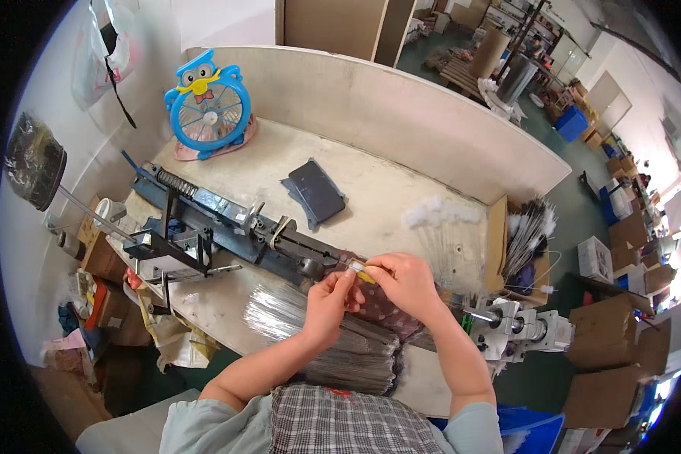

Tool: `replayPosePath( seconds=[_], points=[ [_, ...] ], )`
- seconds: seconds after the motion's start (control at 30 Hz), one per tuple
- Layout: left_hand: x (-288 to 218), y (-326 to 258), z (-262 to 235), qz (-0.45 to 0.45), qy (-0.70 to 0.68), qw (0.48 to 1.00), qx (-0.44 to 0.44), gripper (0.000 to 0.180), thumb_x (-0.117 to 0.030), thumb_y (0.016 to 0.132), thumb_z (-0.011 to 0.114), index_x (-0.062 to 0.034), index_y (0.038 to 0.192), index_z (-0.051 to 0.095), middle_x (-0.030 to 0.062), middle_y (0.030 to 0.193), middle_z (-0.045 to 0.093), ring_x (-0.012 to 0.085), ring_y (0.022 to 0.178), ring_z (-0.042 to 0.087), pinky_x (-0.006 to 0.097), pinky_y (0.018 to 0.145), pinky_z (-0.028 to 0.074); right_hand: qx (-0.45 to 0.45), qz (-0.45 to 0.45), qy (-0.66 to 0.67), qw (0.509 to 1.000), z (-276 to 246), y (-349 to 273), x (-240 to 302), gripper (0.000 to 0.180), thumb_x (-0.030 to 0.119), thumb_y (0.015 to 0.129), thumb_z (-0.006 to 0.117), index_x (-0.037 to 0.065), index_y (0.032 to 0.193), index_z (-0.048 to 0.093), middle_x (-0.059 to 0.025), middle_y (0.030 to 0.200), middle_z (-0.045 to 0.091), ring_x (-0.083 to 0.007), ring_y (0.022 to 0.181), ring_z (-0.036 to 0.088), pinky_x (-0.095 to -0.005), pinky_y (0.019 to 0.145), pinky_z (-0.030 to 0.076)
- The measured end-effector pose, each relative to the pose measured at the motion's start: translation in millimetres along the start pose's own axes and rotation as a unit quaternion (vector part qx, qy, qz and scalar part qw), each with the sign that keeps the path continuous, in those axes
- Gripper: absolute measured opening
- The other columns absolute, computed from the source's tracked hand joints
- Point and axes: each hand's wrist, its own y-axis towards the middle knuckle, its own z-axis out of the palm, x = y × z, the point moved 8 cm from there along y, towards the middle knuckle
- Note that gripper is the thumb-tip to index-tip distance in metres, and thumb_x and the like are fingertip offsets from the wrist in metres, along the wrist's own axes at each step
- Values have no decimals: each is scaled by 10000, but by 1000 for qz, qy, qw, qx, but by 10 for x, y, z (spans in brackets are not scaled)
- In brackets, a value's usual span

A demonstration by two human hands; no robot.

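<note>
Plaid woven apron cloth (348,425) is spreading across six o'clock, closest to the lens. Beyond it, the left hand (329,304) is pinching the pale end of a small yellow-and-white piece (362,273) between thumb and forefinger; the right hand (407,284) is gripping the yellow end from three o'clock. Its material is too small to tell. Beneath, a speckled maroon cloth (384,304) is lying rumpled. At six o'clock from the fingers, a dense sheaf of thin metallic wires (356,354) is resting. Toward ten, a long dark metal bench fixture (246,248) is carrying a coil spring (178,184). At eleven, a flat, dark rectangular slab (315,191) is lying. At two, fluffy white-tipped wires (440,214) are fanning out beside a cardboard box (496,246). Farthest, past ten, a round blue bird-shaped fan (210,117) is standing upright.
</note>
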Motion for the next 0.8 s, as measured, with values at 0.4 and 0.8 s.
replayPosePath(
  seconds=[0.4, 0.8],
  points=[
    [5, 20, 28, 17, -145, 989, -25, 344, -379, 970, 391, -72, 1011, 542, 60, 987, 587, 171, 932, 558, 327, 847, 429, -146, -96, -178, 968, 147, -166, 416, 319, 246, 703, 704, 93, 973, 632, -7, 919, 627, -205, 913, 562, -360, 732, 431],
    [21, 18, 62, 41, -149, 986, -54, 40, -114, 885, 553, -76, 873, 551, 34, 884, 618, 127, 810, 612, 276, 725, 481, -204, -168, -168, 950, -23, -314, 345, 253, 159, 682, 712, 168, 934, 691, 18, 919, 607, -196, 916, 550, -333, 729, 453]
  ],
)
